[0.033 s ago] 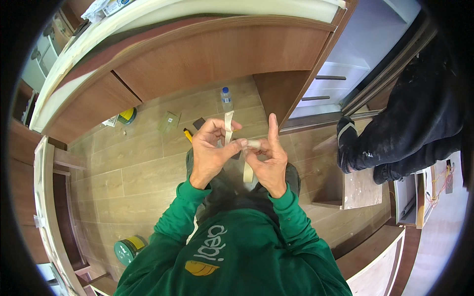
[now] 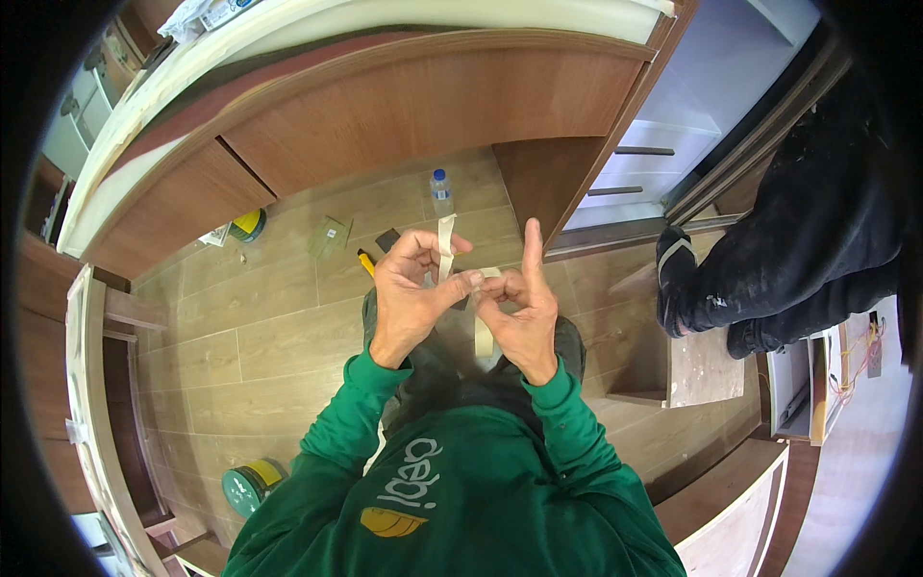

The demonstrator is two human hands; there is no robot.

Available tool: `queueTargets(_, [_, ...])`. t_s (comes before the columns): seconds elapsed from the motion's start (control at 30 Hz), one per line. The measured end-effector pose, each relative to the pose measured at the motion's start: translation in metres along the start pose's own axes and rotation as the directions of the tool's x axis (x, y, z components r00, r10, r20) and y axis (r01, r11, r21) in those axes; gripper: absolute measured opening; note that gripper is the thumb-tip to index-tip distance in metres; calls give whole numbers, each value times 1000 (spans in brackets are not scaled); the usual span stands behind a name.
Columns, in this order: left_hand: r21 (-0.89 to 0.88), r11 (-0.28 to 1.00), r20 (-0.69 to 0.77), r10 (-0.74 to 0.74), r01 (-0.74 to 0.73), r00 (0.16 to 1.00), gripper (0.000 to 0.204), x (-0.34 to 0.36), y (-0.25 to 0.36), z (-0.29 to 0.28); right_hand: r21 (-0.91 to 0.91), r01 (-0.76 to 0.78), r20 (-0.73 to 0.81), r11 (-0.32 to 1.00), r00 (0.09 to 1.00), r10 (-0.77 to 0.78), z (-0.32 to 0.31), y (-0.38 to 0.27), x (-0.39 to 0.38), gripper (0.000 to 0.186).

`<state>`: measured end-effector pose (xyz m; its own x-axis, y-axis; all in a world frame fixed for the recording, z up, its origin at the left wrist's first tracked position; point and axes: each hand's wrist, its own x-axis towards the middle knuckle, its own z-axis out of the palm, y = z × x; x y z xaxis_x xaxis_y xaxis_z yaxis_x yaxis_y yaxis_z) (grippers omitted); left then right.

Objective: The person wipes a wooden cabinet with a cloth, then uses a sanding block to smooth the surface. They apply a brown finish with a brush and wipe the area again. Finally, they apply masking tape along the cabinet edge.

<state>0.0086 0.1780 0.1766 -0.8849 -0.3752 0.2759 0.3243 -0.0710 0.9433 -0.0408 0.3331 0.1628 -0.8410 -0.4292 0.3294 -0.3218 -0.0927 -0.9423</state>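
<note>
My left hand [image 2: 409, 288] is closed, thumb and fingers pinching a strip of cream masking tape [image 2: 446, 238] whose upper end stands up past the fingers. My right hand [image 2: 524, 322] faces it, thumb and bent fingers together on the tape, with one finger stretched straight out. Between the two sets of fingertips a short bit of tape shows, and a length of cream tape [image 2: 483, 338] hangs below the right fingers. Whether these lengths are one continuous strip is hidden by my fingers. Both hands are above my lap, almost touching.
A long wooden counter front [image 2: 433, 96] curves ahead. On the floor are a water bottle [image 2: 440, 192], a yellow-handled tool [image 2: 366, 262] and a green tub [image 2: 252, 489]. At right, another person's dark-clothed legs [image 2: 817, 221] are by a wooden box [image 2: 707, 370].
My right hand has shifted very slightly, and the bit of tape between the fingertips has tilted a little. The left hand looks still.
</note>
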Motion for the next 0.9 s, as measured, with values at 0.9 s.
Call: queueTargets(0.9, [-16, 995, -336, -100, 100, 936, 21, -61, 13, -98, 128, 161, -381, 979, 919, -102, 89, 20, 147, 41])
